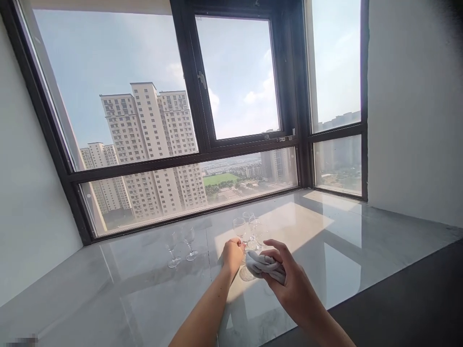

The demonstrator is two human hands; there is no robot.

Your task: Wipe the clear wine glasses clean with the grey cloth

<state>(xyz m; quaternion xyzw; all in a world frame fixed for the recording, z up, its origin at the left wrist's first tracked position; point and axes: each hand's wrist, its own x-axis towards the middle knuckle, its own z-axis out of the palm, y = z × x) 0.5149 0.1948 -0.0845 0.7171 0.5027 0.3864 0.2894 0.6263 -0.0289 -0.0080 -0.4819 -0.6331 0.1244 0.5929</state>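
Observation:
My left hand [233,254] is closed, its fingers pinched at a clear stemmed glass whose round foot [247,273] shows just in front of the fingers. The rest of that glass is partly hidden by the hand and the cloth. A bunched grey cloth [263,264] is gripped in my right hand [289,279], close beside the left fingers. Right behind the hands stands a cluster of several clear stemmed glasses [239,224], upright and close together. Two more upright stemmed glasses, a left one [173,249] and a right one [190,242], stand apart to the left.
Everything stands on a glossy grey stone window sill [152,299] with bright sun patches and reflections. A dark window frame [144,169] borders its back. A white wall [412,111] rises at the right. The sill's front edge [379,278] runs diagonally at lower right.

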